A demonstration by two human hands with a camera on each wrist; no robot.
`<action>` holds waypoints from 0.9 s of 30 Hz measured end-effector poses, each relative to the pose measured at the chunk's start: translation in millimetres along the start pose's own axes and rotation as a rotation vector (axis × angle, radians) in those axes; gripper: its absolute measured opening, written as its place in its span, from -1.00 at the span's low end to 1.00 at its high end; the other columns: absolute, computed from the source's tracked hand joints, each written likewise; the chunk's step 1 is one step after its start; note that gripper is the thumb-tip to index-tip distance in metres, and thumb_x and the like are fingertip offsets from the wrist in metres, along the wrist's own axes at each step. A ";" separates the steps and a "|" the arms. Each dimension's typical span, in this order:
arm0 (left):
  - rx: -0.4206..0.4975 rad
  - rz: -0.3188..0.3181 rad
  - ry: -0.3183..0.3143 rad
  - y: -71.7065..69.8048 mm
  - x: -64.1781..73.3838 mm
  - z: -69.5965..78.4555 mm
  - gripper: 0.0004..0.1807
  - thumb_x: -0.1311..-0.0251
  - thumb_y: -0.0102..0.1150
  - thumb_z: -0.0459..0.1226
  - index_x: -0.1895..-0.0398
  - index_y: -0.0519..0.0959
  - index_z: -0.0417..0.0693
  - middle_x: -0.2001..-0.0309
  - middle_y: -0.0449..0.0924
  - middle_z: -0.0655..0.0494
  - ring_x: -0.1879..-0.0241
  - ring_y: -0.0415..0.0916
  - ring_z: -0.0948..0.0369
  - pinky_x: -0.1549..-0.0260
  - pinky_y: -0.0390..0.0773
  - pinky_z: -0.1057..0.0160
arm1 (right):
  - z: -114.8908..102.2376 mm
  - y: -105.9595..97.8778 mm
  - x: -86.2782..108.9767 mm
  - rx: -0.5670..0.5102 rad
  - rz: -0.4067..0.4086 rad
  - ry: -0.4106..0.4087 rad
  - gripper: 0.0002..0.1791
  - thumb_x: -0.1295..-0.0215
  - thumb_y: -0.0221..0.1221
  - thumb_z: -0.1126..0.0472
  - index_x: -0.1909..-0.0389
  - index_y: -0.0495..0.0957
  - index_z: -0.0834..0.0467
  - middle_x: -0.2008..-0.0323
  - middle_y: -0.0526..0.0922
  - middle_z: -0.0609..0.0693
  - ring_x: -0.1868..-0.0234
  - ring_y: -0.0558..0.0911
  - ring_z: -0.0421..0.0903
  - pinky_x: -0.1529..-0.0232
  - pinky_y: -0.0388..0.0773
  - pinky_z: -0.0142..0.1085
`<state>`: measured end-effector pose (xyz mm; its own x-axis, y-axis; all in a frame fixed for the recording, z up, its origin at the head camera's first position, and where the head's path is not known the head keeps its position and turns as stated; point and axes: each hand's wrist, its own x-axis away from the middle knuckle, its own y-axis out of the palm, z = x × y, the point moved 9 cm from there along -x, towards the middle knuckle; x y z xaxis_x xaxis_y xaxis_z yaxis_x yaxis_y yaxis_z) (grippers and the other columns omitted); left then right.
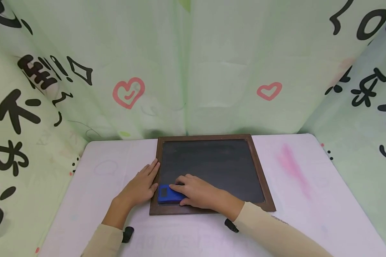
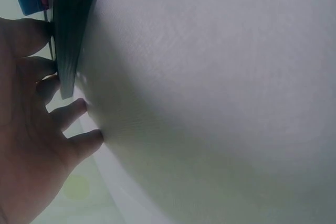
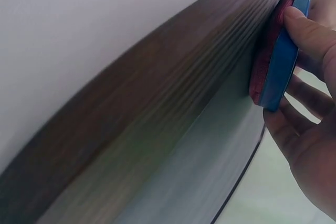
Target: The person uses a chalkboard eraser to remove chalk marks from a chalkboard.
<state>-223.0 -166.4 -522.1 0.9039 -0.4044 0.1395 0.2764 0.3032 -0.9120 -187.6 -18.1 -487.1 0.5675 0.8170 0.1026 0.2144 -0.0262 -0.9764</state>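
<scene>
A blackboard (image 1: 209,164) in a brown wooden frame (image 1: 268,185) lies flat on the table. At its lower left corner is a blue board eraser (image 1: 167,194), its red felt side (image 3: 265,56) down against the board. My right hand (image 1: 199,192) grips the eraser, thumb on the near long side and fingers over the far one, as the right wrist view shows. My left hand (image 1: 140,185) rests with straight fingers along the left edge of the frame, thumb beside the eraser. In the left wrist view some fingertips (image 2: 94,137) touch the tabletop.
The white table (image 1: 308,228) carries a pink smear (image 1: 292,167) right of the board. A light green curtain (image 1: 212,71) with black writing and pink hearts hangs behind and on both sides. Black wrist devices sit below each sleeve (image 1: 270,228).
</scene>
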 end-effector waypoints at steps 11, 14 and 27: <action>0.005 -0.022 -0.009 3.3 -3.1 -1.9 -0.20 -0.53 -0.03 -0.17 -0.69 -0.11 -0.10 -0.70 -0.21 -0.02 -0.64 -0.10 -0.20 -0.54 0.06 -0.29 | -7.9 1.3 0.7 0.118 -0.001 -0.021 -0.30 -0.40 0.30 -0.11 -0.50 0.42 -0.02 -0.33 0.53 0.00 -0.22 0.56 -0.06 -0.27 0.56 -0.25; 0.006 -0.024 -0.012 3.6 -3.1 -2.4 -0.20 -0.53 -0.02 -0.16 -0.69 -0.11 -0.10 -0.70 -0.21 -0.01 -0.64 -0.10 -0.20 -0.54 0.06 -0.29 | -8.0 0.8 2.2 0.128 -0.005 -0.033 -0.31 -0.40 0.30 -0.10 -0.50 0.42 -0.03 -0.33 0.53 0.00 -0.21 0.56 -0.07 -0.26 0.56 -0.26; 0.007 -0.012 0.001 -0.4 -0.7 1.3 -0.21 -0.53 -0.02 -0.20 -0.68 -0.09 -0.15 -0.70 -0.19 -0.06 -0.63 -0.09 -0.22 -0.54 0.06 -0.29 | 12.5 -5.3 28.7 0.030 0.023 0.005 -0.32 -0.38 0.34 -0.03 -0.48 0.45 0.01 -0.32 0.54 0.03 -0.19 0.56 -0.04 -0.22 0.60 -0.21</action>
<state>-223.4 -165.1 -521.4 0.9000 -0.4090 0.1505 0.2898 0.3038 -0.9076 -182.4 12.6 -481.3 0.5756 0.8137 0.0813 0.1773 -0.0271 -0.9838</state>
